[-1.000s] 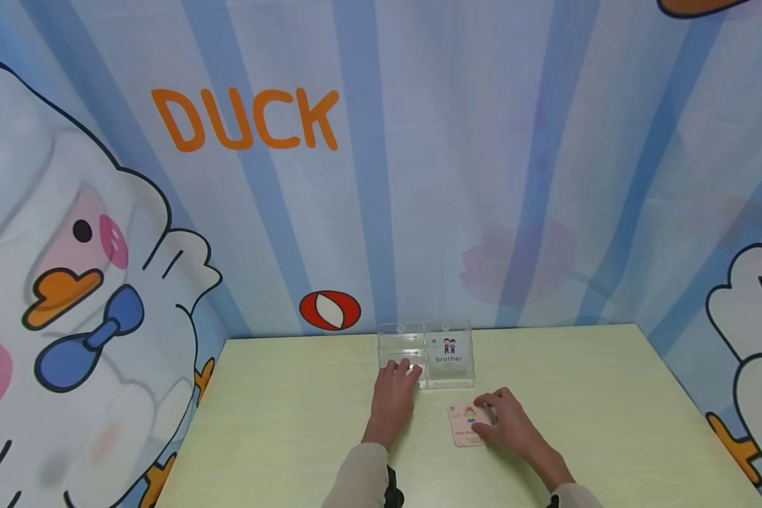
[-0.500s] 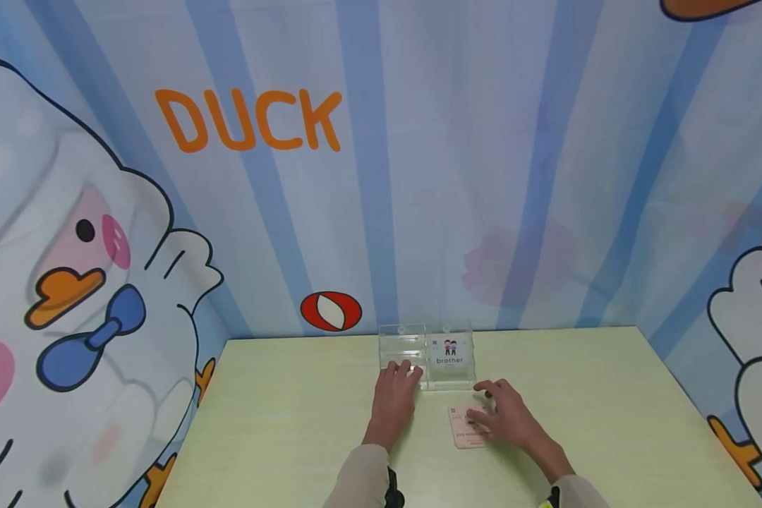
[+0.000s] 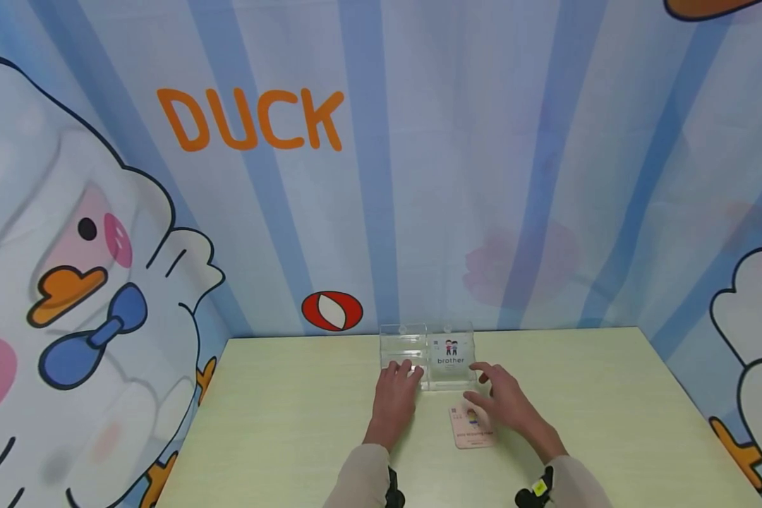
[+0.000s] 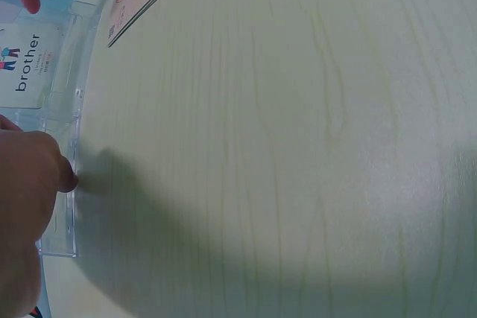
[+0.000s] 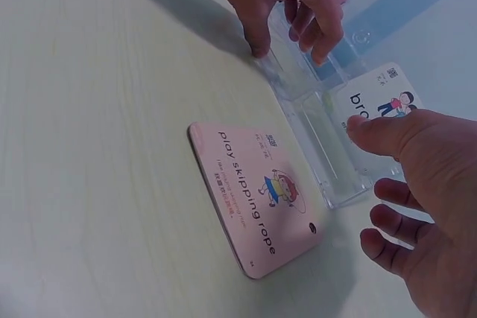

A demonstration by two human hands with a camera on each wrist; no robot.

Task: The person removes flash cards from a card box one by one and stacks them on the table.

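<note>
A blue striped backdrop [image 3: 419, 176] with cartoon ducks stands behind the pale bench [image 3: 279, 409]. At the bench's far side sits a clear two-part holder [image 3: 403, 339]. The left hand [image 3: 394, 398] grips its near left edge, partly blocking that compartment; the right hand [image 3: 508, 402] is wide, holding nothing, above the pink card's far right corner. The pink card [image 3: 472, 434] lies flat, near the holder; the "brother" card [image 3: 451, 353] sits in the right compartment. Since half a second ago, the right hand has moved farther, uncovering more pink card.
</note>
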